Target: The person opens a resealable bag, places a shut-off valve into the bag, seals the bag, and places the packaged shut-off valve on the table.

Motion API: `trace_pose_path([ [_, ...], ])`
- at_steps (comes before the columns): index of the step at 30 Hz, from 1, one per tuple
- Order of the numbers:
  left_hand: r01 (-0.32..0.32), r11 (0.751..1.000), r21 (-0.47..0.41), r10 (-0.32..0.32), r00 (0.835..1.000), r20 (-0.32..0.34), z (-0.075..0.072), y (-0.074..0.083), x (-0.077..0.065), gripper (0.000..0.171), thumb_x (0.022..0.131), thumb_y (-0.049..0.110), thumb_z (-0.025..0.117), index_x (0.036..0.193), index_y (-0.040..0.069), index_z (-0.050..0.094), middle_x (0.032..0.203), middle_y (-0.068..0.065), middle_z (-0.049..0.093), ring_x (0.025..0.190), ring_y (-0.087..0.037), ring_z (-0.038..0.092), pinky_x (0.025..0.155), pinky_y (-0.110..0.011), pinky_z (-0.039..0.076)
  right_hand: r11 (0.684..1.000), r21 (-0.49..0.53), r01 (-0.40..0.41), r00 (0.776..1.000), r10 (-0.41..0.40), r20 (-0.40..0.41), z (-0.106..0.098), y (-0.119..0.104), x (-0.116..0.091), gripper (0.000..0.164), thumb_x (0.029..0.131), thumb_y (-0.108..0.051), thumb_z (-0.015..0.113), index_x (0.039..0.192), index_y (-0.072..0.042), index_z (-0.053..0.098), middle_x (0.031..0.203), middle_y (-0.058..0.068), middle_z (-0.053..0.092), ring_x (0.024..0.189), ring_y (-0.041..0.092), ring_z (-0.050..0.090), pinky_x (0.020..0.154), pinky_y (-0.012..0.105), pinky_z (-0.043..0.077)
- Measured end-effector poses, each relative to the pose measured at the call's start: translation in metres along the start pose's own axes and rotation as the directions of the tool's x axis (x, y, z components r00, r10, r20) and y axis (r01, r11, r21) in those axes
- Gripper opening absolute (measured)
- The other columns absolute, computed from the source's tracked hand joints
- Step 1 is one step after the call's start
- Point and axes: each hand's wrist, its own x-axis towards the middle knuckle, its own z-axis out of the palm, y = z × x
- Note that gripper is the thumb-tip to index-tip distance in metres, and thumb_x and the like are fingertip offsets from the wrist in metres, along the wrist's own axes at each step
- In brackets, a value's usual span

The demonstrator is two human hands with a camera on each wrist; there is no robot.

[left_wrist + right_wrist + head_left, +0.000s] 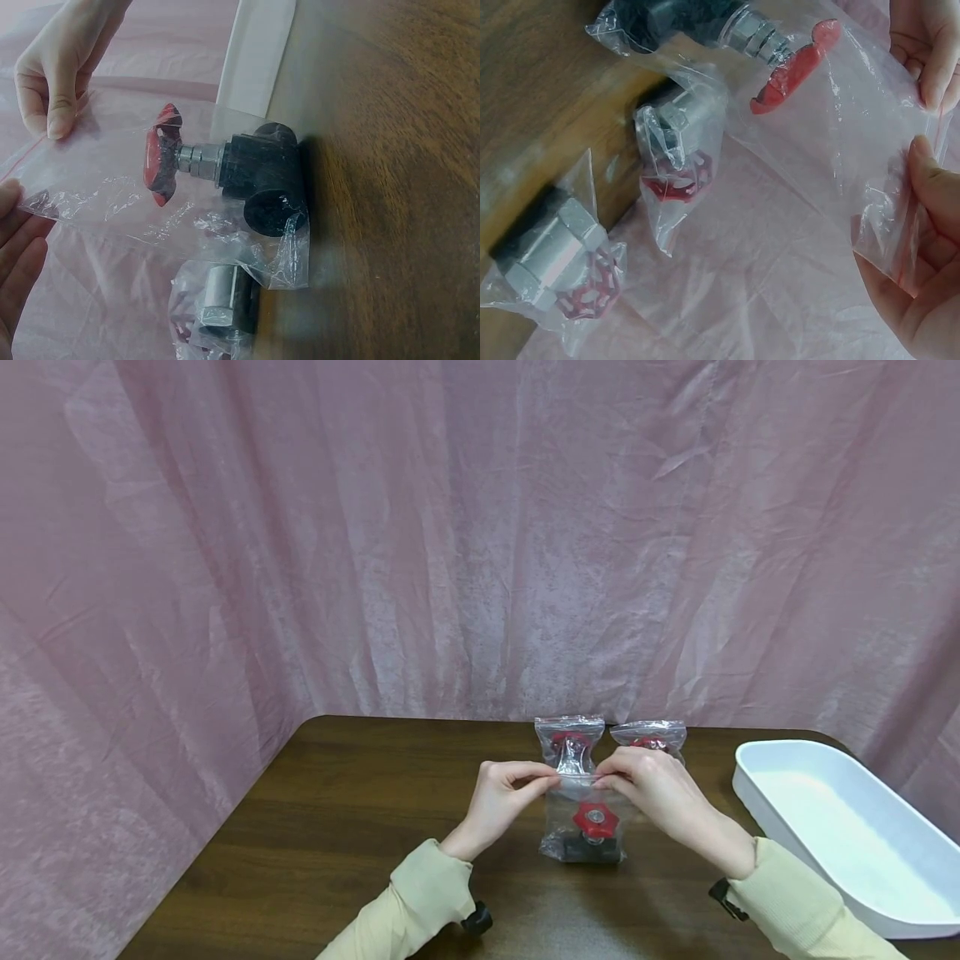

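A clear zip bag (558, 814) stands upright on the dark wooden table. Inside it is a valve (262, 169) with a black body, a silver stem and a red handwheel (596, 819). My left hand (498, 797) pinches the left end of the bag's top edge between thumb and fingers. At the right end, my right hand (660, 787) pinches the same edge. A red line (26, 161) runs along the bag's mouth between both hands. Just behind stand two more bagged valves, a left one (679, 142) and a right one (555, 255), with silver bodies and red handwheels.
A white tray (847, 852) with raised sides rests at the right end of the table (337, 835). Pink curtain (450, 543) hangs behind the table's far edge and along the left side.
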Motion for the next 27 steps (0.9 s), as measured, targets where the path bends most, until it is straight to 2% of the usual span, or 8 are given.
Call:
trace_pose_path([
  [4,0.002,1.0,-0.004,-0.002,1.0,0.004,0.0002,0.0001,-0.0002,0.009,0.077,-0.009,0.066,0.084,-0.006,0.069,0.08,-0.014,0.066,0.07,-0.018,0.064,0.058,-0.026,0.049,1.0,-0.01,0.025,1.0,-0.025,-0.015,0.001,-0.0001,0.0003,0.017,0.063,-0.005,0.079,0.071,-0.014,0.067,0.067,-0.013,0.057,0.058,0.0,0.05,0.05,0.024,0.042],
  [14,-0.016,1.0,0.002,0.016,1.0,0.014,0.0004,0.001,0.0,0.008,0.076,-0.01,0.066,0.083,-0.008,0.068,0.08,-0.015,0.066,0.07,-0.019,0.064,0.058,-0.03,0.05,0.989,-0.019,0.145,0.988,-0.146,-0.052,0.0025,0.001,0.0009,0.019,0.059,0.001,0.078,0.07,-0.01,0.066,0.065,-0.009,0.057,0.057,0.004,0.051,0.05,0.024,0.043],
  [20,0.004,1.0,-0.01,-0.004,1.0,0.011,0.001,0.0028,0.001,0.007,0.077,-0.009,0.066,0.083,-0.009,0.068,0.08,-0.016,0.066,0.069,-0.02,0.064,0.057,-0.028,0.049,0.996,0.063,0.064,0.998,-0.064,-0.011,-0.0004,0.0038,0.0004,0.02,0.062,0.0,0.079,0.073,-0.012,0.068,0.069,-0.011,0.059,0.059,-0.001,0.05,0.05,0.018,0.04],
  [27,0.034,0.999,-0.012,-0.034,0.999,0.002,0.0017,0.0024,0.0001,0.008,0.077,-0.008,0.066,0.084,-0.008,0.068,0.079,-0.015,0.066,0.069,-0.018,0.063,0.058,-0.026,0.049,0.986,0.165,-0.006,0.999,-0.002,0.047,-0.0042,0.0079,-0.0043,0.021,0.066,-0.002,0.077,0.084,-0.009,0.069,0.077,-0.008,0.062,0.066,0.002,0.055,0.055,0.019,0.044],
])
